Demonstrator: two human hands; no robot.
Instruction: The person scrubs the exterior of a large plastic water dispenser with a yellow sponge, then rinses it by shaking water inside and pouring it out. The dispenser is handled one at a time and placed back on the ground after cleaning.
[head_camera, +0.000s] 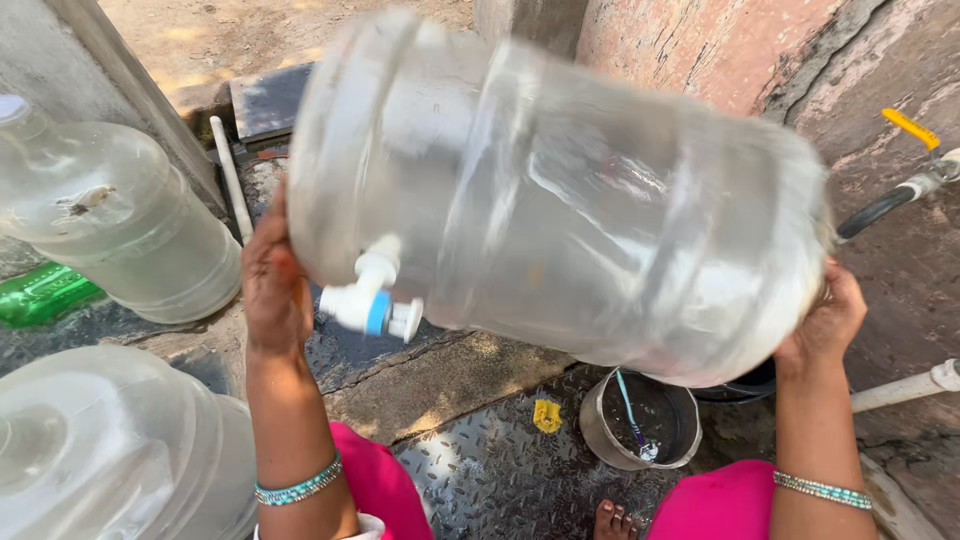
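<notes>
Position: while it is held on its side in the air, the large clear water jug (560, 200) is kept above a small metal bowl (640, 420).
Left hand (272, 280): pressed flat against the end near the white tap (372, 298), supporting the jug.
Right hand (825, 320): cupped under the opposite end, gripping it.
Handling: judged bulky, stiff and smooth, likely slippery if wet; best held at both ends.
Contents: the jug looks nearly empty; a stick-like utensil lies in the bowl.
Nearby: two more clear jugs (120, 220) are stood at the left.
</notes>
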